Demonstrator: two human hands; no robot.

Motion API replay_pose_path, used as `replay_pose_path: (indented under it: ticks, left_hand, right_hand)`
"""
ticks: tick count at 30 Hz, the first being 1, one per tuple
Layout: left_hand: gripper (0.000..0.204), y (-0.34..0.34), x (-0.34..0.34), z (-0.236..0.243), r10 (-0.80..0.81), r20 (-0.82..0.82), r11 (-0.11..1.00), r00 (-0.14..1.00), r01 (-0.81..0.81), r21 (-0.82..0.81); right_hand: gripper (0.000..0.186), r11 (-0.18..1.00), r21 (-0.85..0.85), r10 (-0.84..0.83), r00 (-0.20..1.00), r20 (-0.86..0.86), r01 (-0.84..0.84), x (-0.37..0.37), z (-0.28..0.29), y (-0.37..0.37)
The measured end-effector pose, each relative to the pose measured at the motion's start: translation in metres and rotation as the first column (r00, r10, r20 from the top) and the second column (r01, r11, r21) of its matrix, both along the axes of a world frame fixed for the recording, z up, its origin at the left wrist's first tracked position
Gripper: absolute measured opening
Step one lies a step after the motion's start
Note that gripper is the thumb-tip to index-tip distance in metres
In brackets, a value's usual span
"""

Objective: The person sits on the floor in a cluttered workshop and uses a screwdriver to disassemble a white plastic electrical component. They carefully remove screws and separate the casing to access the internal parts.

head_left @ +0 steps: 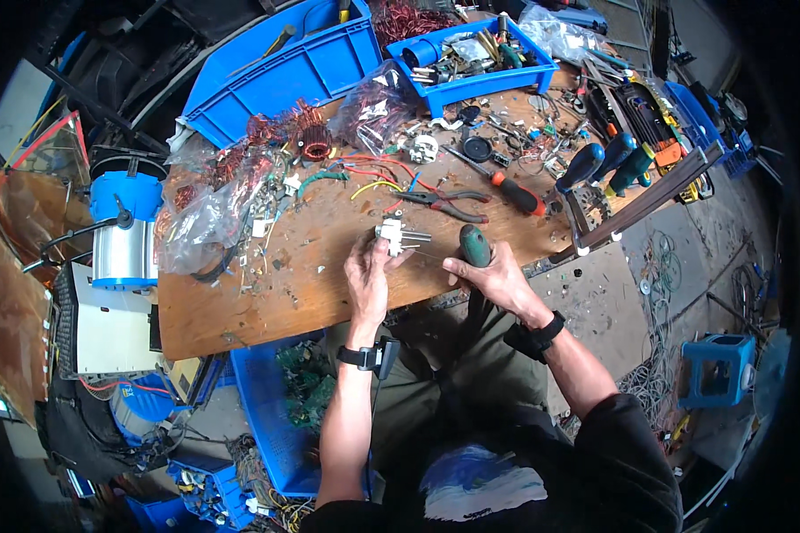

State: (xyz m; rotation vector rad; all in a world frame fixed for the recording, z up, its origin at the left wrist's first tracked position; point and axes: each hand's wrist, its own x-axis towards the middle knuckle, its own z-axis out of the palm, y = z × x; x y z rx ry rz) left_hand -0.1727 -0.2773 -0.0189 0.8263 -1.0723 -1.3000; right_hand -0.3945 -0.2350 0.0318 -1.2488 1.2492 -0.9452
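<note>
So the white part [392, 236] was up in the air over the bench [213, 311], about mid-length and close to the front edge, pinched in the fingertips of the left hand [366, 277]. The right hand [500, 282] had its fingers wrapped round a green-handled screwdriver [476, 246] right at that front edge. Couldn't make out exactly where the tip was, tbh.

My worry was slippage. The part looked small, only fingers held it, and nothing solid backed it up, so a hard shove with the driver could've twisted it loose or sent the tip into the left fingers. The thin metal prongs [418, 237] on its right side looked easy to bend, too, if the shaft caught them.

Being that near the front edge, a dropped bit might've gone into the lap or onto the floor. And if it landed on the bench instead, good luck: pliers [458, 206] and loose wires [378, 167] lay just beyond, toward the back edge, with scraps everywhere to lose it in.
</note>
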Motion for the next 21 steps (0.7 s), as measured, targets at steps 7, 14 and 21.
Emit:
replay_pose_path:
  ticks: [7,14,21]
  left_hand:
    - [0.046,-0.002,0.004,-0.004,0.071,-0.118,0.997,0.991,-0.066,0.046]
    - [0.055,0.001,0.010,0.003,0.086,-0.211,0.990,0.974,-0.059,0.132]
    - [0.062,0.037,-0.002,0.043,0.088,-0.250,0.971,0.964,-0.027,0.239]
  right_hand:
    - [0.028,0.996,0.080,0.027,0.984,0.179,-0.041,-0.012,0.010,0.042]
    - [0.029,0.980,-0.123,0.143,0.982,-0.126,-0.158,-0.008,0.014,0.068]
    - [0.027,0.987,-0.160,-0.016,0.998,-0.068,0.004,-0.014,0.002,0.068]
